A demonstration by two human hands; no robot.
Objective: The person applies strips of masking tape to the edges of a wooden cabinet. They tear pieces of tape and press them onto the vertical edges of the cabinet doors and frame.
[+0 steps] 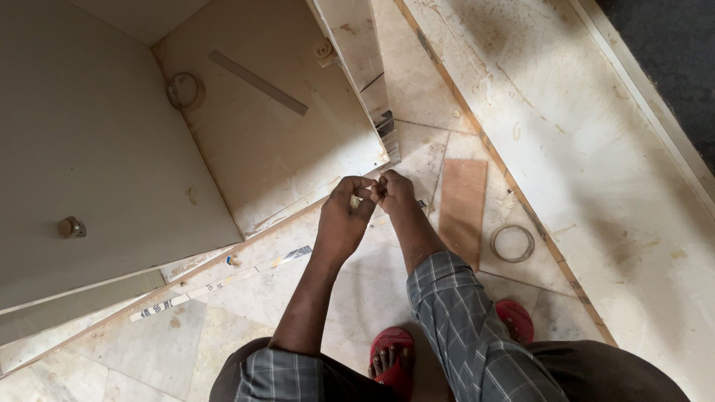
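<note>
Over the tiled floor (246,298), just off the front corner of the open cabinet carcass (268,149), I have both hands raised and pressed together. My left hand (344,216) is clenched around a small pale piece (355,201), which peeks out between thumb and fingers; I cannot tell what it is. My right hand (395,192) is pinched against the same spot, knuckles touching the left, fingertips working at that piece. By my judgement I am at the fiddling step, getting a small fitting or fastener ready between my fingers, and the next move calls for a steady grip so it does not drop onto the dusty tiles.

As for containers, the cabinet carcass lies open toward me. Inside it rest 1 roll of tape (185,91) in the back corner and 1 flat grey strip (257,82) lying diagonally on the panel. A round knob (71,227) sticks from the grey panel at left. On the floor to my right lie 1 brown board offcut (462,208) and 1 ring of tape (512,243) just beside it. My red sandals (395,353) show below.
</note>
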